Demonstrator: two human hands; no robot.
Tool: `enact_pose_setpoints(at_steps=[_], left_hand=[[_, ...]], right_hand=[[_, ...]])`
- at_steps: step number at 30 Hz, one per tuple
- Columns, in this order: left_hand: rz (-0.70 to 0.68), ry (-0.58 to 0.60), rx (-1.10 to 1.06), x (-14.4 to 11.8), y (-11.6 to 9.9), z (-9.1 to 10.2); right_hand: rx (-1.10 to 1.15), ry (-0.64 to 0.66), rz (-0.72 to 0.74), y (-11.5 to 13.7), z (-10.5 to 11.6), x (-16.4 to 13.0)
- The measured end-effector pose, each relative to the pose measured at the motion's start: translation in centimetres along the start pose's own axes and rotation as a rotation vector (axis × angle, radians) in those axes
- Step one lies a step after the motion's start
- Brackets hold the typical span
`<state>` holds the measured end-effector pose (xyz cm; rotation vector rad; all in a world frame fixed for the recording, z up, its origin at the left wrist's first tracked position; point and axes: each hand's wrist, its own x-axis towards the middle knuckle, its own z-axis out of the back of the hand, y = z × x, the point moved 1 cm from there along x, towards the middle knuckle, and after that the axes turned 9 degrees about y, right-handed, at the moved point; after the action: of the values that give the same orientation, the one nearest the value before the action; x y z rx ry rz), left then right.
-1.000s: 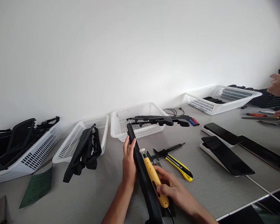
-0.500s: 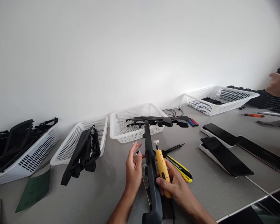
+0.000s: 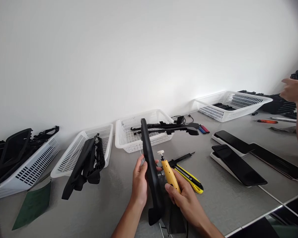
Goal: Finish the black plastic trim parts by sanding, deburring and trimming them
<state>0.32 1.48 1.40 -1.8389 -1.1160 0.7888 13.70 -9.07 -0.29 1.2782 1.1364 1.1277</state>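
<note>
My left hand [image 3: 139,185] is closed around a long black plastic trim piece [image 3: 150,168], which stands up steeply in front of me. In my right hand [image 3: 185,196] is a yellow handheld rotary tool [image 3: 170,173], gripped like a pen. Its tip carries a small white polishing head [image 3: 160,152], just to the right of the trim piece and apart from it. Beyond my right hand a yellow-and-black utility knife [image 3: 190,178] lies on the table, with a thin black blade-like tool [image 3: 182,159] behind it.
White baskets [image 3: 125,145] with black plastic parts line the wall. Another basket [image 3: 83,132] stands left of it. Phones on white boxes [image 3: 238,165] lie at right. A green sheet [image 3: 33,205] is at left. A co-worker's hand [image 3: 294,91] holds a black part.
My left hand has closed on the trim piece, which has turned to show its smooth face and tilted left at the top. The rotary tool has shifted slightly left.
</note>
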Motion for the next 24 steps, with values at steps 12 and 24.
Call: enact_pose_setpoints(at_steps=[12,24], left_hand=[[-0.314,-0.141,0.092,0.9,-4.3,2.2],[-0.392,-0.166,0.065,0.6,-3.7,1.1]], right_hand=[[0.155,0.011,-0.019,-0.4,-0.1,-0.6],[0.149,0.062,0.005,-0.5,-0.3,-1.3]])
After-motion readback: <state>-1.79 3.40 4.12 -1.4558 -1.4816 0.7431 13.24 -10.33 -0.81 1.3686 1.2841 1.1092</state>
